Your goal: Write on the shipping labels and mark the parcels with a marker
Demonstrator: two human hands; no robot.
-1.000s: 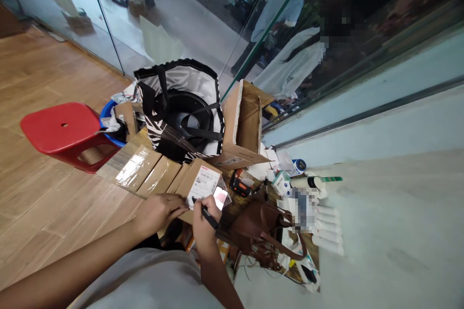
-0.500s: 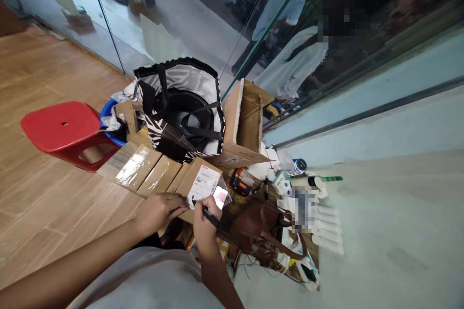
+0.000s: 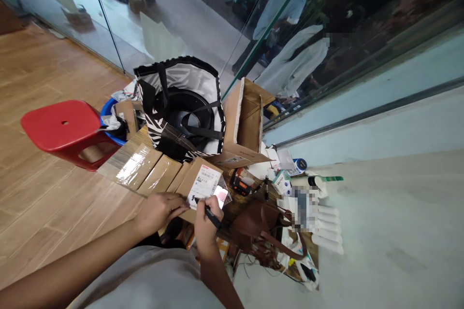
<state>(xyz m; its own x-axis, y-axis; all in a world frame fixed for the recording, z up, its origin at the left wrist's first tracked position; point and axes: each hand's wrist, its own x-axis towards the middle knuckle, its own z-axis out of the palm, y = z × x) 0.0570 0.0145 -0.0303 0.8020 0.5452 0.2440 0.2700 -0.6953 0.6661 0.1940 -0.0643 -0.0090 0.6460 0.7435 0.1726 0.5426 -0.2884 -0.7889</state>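
Note:
A cardboard box (image 3: 187,179) bears a white shipping label (image 3: 206,178) with printed text and a barcode. My left hand (image 3: 159,212) is closed at the box's near edge, fingers curled together against it and steadying it. In my right hand (image 3: 207,219) is a black marker pen (image 3: 213,217), gripped in a pinch with its tip down at the label's lower part. Black handwritten strokes (image 3: 194,199) show just left of the fingers. Next to the right hand, a phone (image 3: 220,196) with a lit screen lies partly hidden behind the knuckles.
More taped cardboard boxes (image 3: 139,166) line the table to the left. Behind them stand a zebra-striped bag (image 3: 217,128) holding a black round object and an open carton (image 3: 235,149). A tape measure-like black-orange device (image 3: 241,182), a brown handbag (image 3: 253,224) and a red stool (image 3: 58,125) are near.
My right hand has shifted slightly right with the marker pen. More black strokes show on the label. My left hand stays in place.

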